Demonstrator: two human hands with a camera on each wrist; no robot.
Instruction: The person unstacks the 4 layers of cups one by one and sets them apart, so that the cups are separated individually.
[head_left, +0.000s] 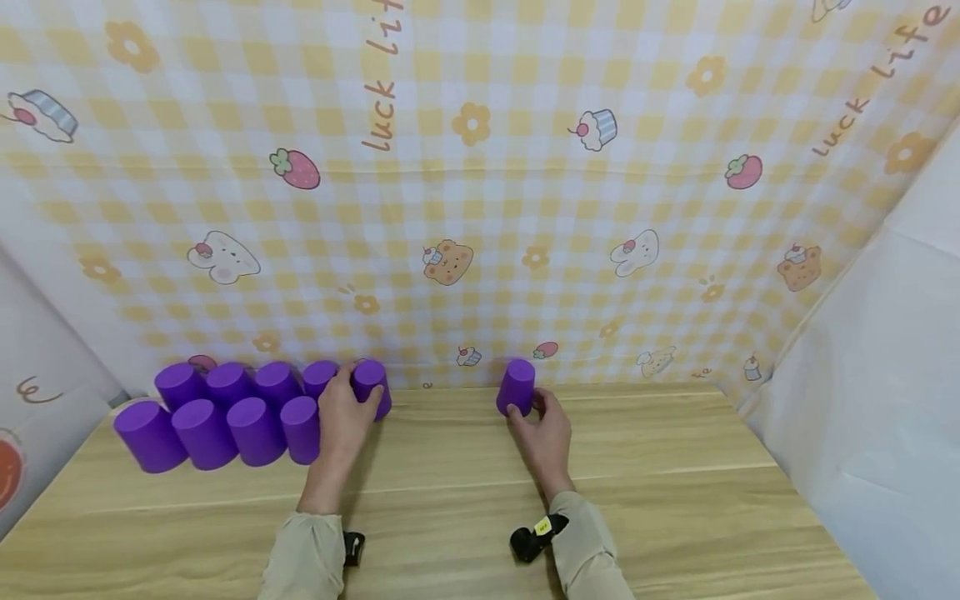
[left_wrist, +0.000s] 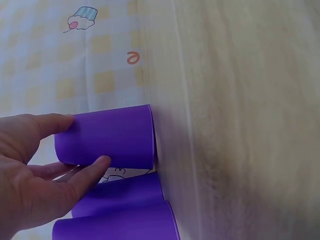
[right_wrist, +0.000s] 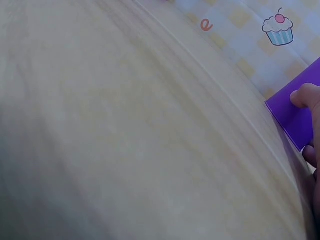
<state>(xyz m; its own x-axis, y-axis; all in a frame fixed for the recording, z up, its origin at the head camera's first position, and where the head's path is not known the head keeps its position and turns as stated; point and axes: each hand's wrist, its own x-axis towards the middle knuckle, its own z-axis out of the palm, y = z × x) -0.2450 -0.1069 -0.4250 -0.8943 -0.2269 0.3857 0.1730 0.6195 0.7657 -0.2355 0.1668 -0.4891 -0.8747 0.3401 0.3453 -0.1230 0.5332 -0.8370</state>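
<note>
Between thumb and fingers, my left hand (head_left: 347, 417) grips an upside-down purple cup (head_left: 370, 383) at the right end of the back row. The left wrist view shows that cup (left_wrist: 112, 137) upright on its rim, with the hand (left_wrist: 40, 175) around its upper part. Farther right, by the back wall, my right hand (head_left: 546, 437) holds a single purple cup (head_left: 517, 385), also bottom-up, with the thumb on its near side. Only part of this cup (right_wrist: 295, 110) and of the fingers appears at the edge of the right wrist view.
Several more upside-down purple cups stand in two rows at the left, including a front cup (head_left: 258, 432) and a back cup (head_left: 231, 385). A yellow checked cloth (head_left: 480, 200) hangs behind the wooden table (head_left: 442, 483). White sheeting (head_left: 877, 383) borders the right side.
</note>
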